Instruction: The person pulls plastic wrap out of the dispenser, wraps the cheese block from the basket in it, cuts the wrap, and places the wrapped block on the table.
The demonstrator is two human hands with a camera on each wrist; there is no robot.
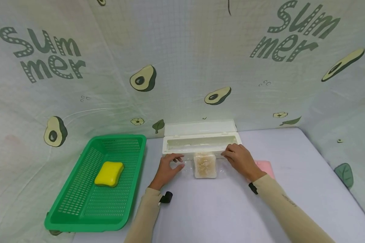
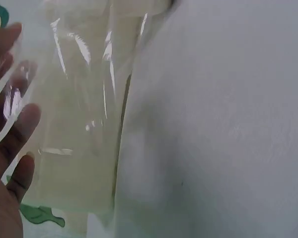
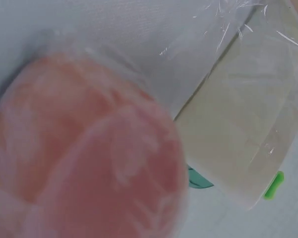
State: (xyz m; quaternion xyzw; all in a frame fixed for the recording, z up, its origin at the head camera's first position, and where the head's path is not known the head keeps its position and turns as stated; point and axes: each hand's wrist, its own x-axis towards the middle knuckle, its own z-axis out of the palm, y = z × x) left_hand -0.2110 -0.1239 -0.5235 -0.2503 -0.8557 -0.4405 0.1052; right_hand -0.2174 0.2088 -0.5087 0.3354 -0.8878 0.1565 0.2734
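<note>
A whitish, tan-patched block (image 1: 205, 166), looking like a soap bar, lies on clear cling film (image 1: 187, 167) before a long white cling film box (image 1: 202, 153) with its lid raised. At the box's left front, my left hand (image 1: 166, 169) has its thumb and fingers apart; the film passes over the fingers in the left wrist view. My right hand (image 1: 239, 161), fingers bent, seems to pinch the film at the box's right front edge. Beside its wrist lies a pink piece (image 1: 265, 167); it looms large and film-covered in the right wrist view.
A green basket (image 1: 140, 162) stands on the left with a yellow pillow-shaped block (image 1: 108, 173) in it. Behind the table hangs a pale cloth (image 1: 182, 67) printed with avocados and lettering. The tabletop (image 1: 207, 212) has a light cover.
</note>
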